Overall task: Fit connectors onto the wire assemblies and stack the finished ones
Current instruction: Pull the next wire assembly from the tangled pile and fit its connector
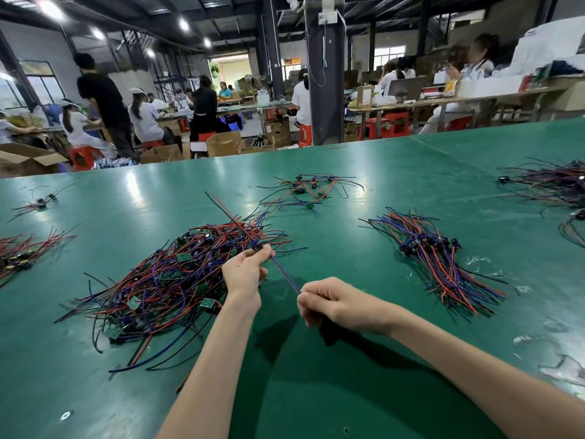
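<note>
**Wire drawn taut between two hands at the bench**

Left hand (245, 270): fingers curled, thumb and forefinger pinching a small black connector (258, 247) at its fingertips. Red and dark leads run up and away from that connector, past the pinch. Right hand (332, 304): fingers curled, tips pinching the near end of a blue wire (285, 274). The wire runs straight from the right-hand pinch up to the connector in the left — both hands raised above the green table (316, 391), near each other but not touching.

Immediately left of the left-hand grip, and partly behind it, lies a loose tangle of wires (158, 280) in red, blue and black with small green circuit boards (207, 303) among them. Well to the right of the right-hand grip — an orderly bundle (437, 261) of assemblies, dark connectors clustered within it, leads laid roughly parallel. Beyond both grips, further up the table, a small scatter of assemblies (308, 191). Whether the wire is seated in the connector cannot be told
</note>
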`<act>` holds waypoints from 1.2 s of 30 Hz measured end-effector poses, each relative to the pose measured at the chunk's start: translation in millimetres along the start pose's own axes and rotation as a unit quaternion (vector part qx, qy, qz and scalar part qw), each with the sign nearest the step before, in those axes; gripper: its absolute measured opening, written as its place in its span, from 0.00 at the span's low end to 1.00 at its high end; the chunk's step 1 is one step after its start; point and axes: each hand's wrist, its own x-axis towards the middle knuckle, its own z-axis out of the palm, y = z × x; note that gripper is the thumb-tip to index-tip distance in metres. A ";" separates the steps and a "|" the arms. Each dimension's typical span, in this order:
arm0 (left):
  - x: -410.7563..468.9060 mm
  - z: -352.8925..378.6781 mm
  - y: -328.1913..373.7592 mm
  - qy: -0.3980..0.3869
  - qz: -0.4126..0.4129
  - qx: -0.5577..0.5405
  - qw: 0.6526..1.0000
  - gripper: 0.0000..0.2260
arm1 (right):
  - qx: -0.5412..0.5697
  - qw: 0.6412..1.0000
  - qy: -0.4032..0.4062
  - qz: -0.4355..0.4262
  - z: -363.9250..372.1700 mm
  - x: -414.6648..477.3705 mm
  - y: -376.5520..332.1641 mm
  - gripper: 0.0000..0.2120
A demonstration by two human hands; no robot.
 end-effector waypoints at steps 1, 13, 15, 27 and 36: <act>0.7 -0.3 0.2 0.001 -0.002 -0.002 1.000 0.07 | 0.000 1.000 -0.005 0.003 -0.5 -0.6 -0.1 0.15; 3.4 -3.8 1.4 0.002 -0.006 -0.007 1.000 0.05 | -0.017 1.000 0.017 0.017 -0.7 -1.5 -1.9 0.19; 3.5 -3.6 0.9 -0.001 -0.010 -0.006 1.000 0.04 | 0.005 1.000 0.010 0.019 -0.9 -2.5 -2.4 0.19; -25.7 24.1 -6.7 -0.178 -0.059 0.022 0.982 0.05 | 0.256 0.952 0.152 0.078 -8.8 13.0 8.2 0.19; -35.8 27.5 -10.7 -0.217 -0.052 0.030 0.974 0.09 | 0.230 0.950 0.202 0.062 -9.7 14.6 12.4 0.14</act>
